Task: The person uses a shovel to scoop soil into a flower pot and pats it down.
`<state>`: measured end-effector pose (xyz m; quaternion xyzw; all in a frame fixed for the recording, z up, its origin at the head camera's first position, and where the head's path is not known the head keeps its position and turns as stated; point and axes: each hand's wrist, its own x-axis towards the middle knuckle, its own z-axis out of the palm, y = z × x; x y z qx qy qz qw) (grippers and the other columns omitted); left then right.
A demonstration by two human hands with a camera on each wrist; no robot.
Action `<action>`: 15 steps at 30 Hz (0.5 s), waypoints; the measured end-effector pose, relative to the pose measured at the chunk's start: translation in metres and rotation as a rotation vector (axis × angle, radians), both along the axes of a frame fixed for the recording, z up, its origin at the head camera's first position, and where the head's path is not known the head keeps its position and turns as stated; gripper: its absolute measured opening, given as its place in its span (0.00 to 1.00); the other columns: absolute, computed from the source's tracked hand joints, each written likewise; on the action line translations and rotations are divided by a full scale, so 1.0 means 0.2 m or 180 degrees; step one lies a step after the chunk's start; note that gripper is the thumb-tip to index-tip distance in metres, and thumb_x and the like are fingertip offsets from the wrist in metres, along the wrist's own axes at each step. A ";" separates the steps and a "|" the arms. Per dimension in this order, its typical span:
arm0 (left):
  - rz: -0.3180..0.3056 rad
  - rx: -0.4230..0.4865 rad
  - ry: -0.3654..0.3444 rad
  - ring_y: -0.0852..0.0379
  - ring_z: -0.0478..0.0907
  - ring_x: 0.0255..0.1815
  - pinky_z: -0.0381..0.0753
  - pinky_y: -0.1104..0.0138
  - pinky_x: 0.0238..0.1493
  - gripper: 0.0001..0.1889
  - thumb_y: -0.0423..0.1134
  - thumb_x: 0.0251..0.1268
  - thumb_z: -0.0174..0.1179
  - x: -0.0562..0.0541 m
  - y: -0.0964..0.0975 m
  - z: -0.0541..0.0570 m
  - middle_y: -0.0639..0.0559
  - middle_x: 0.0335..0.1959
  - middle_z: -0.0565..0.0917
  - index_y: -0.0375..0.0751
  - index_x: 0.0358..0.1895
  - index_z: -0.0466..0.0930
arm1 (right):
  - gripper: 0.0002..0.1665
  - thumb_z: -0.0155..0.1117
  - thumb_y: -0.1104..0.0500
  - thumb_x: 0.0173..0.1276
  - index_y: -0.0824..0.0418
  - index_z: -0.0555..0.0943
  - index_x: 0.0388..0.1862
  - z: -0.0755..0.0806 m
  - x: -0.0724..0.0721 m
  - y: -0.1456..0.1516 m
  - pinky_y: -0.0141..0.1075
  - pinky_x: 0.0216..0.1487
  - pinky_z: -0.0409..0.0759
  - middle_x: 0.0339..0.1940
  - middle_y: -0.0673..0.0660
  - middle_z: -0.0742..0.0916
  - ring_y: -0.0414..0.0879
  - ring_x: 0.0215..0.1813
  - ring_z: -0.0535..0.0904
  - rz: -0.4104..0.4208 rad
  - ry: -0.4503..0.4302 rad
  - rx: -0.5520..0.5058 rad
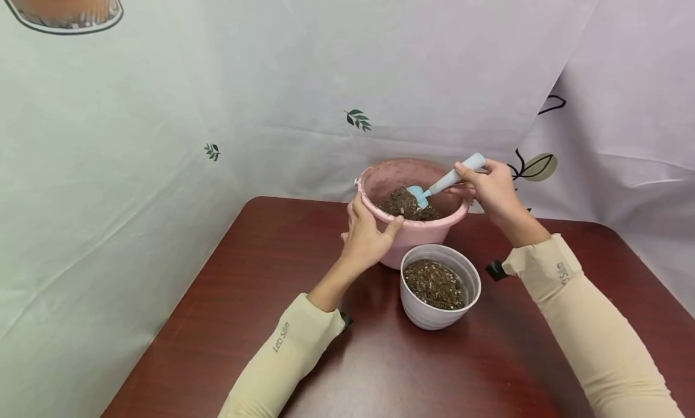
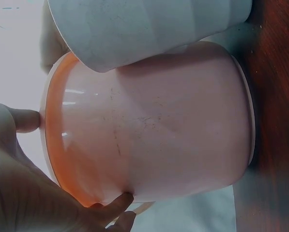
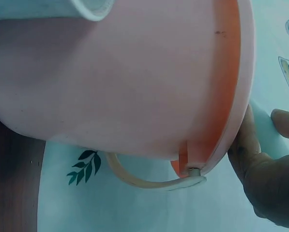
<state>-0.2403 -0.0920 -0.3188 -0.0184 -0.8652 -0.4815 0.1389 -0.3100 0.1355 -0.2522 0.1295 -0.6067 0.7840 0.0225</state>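
Observation:
A pink bucket (image 1: 407,246) with dark soil inside stands toward the back of the table. My left hand (image 1: 366,234) holds its left side, thumb at the rim and fingers round the outer wall, as the left wrist view also shows. Between thumb and fingers of my right hand (image 1: 496,189) is the pale handle of a light blue hand trowel (image 1: 450,180). The trowel's blade points down into the bucket's soil, its tip hidden there. Just in front of the bucket is a white ribbed pot (image 1: 431,318), with speckled soil (image 1: 434,285) well up inside it.
The dark red wooden table (image 1: 228,321) carries everything. A white printed cloth (image 1: 282,74) hangs close behind the bucket and along the left side. The bucket's curved carrying handle (image 3: 149,182) hangs down its back side in the right wrist view.

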 end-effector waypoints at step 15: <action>0.0063 -0.0234 -0.0025 0.40 0.61 0.71 0.59 0.38 0.58 0.52 0.60 0.62 0.63 0.00 -0.01 0.01 0.34 0.70 0.57 0.36 0.77 0.41 | 0.10 0.68 0.65 0.66 0.71 0.77 0.35 -0.01 0.00 0.01 0.37 0.35 0.84 0.27 0.61 0.88 0.52 0.28 0.88 0.0014 0.0064 -0.0146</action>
